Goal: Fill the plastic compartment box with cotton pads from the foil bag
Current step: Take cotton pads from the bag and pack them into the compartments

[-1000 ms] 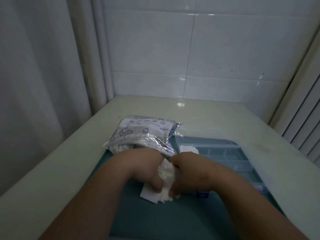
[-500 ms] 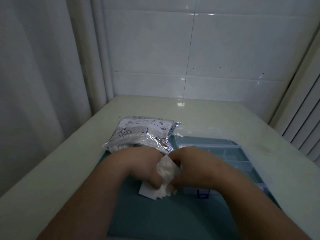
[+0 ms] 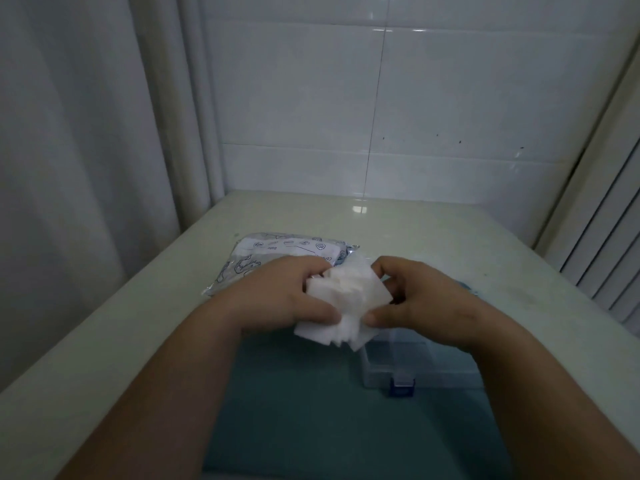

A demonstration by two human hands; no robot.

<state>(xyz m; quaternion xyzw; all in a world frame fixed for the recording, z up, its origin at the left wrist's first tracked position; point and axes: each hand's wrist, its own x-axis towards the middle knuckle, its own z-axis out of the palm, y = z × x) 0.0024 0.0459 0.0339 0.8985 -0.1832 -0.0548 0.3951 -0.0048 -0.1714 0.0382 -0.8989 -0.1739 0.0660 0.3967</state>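
along the left edge, a pale curtain (image 3: 86,168) is hanging beside the table (image 3: 121,341). on that table, toward the far left of the work area, one foil bag (image 3: 273,252) is lying flat with its printed face up. its near end is hiding behind the left hand (image 3: 284,299), so what is lying inside it cannot be told. the left hand is grasping the left side of a fanned bunch of white cotton pads (image 3: 349,299), thumb pressing on the front and fingers curling behind. the pads are being held up in the air between both hands, above the teal mat (image 3: 304,410) and the left end of the box. they are overlapping too much to count. the right hand (image 3: 429,306) is pinching the bunch's right side, thumb in front and fingers curled round the back. under that hand and wrist, one clear plastic compartment box (image 3: 415,370) is sitting on the mat, with one blue latch (image 3: 401,389) showing on its near wall. the hands are covering most of its compartments, so their contents cannot be told. at the far right, slatted blinds (image 3: 606,254) are running down the wall.
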